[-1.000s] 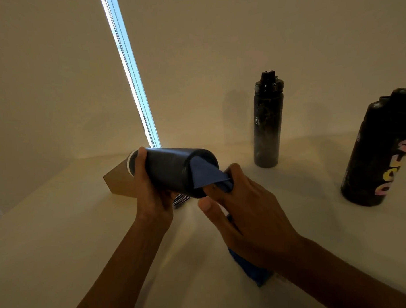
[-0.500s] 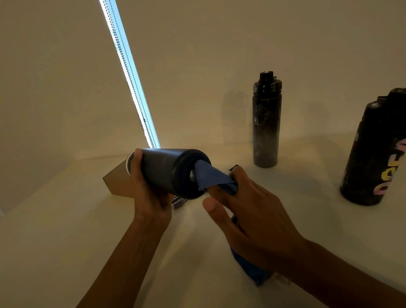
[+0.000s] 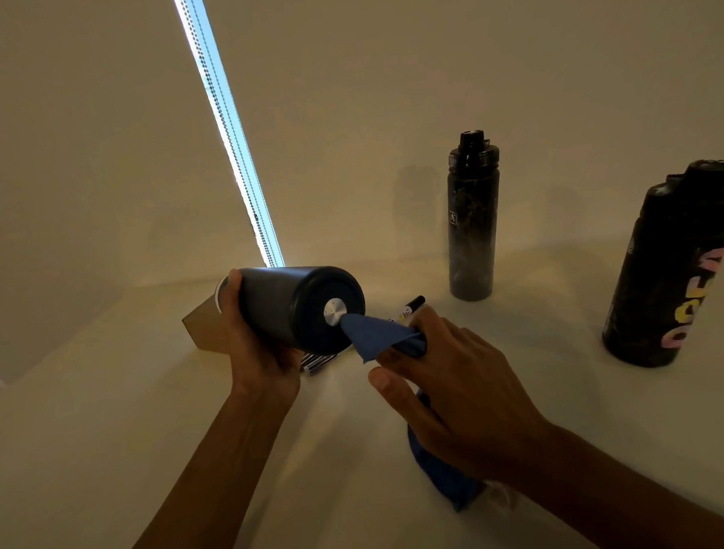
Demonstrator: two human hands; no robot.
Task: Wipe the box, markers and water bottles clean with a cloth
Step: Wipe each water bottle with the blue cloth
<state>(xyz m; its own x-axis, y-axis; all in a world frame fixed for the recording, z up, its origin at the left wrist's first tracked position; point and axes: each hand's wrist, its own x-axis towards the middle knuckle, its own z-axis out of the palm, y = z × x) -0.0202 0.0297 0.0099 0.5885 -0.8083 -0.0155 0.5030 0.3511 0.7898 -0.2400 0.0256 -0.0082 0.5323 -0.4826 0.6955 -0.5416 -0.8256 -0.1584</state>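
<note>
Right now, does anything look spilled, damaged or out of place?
Nothing stands out. The dark bottle is sideways because the left hand holds it; the right hand's blue cloth touches its base. The slim bottle and lettered bottle stand upright.

Pale tabletop (image 3: 112, 447), plain beige wall (image 3: 386, 88), bright slanting strip of light (image 3: 232, 114) with beaded cords (image 3: 220, 115).

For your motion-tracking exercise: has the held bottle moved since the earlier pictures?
Yes: the held bottle shifted left, away from the slim upright bottle.

The box (image 3: 204, 331) and markers (image 3: 316, 361) are largely hidden behind the held bottle (image 3: 279, 306); the lettered bottle (image 3: 672, 271), right of it, is cropped.
</note>
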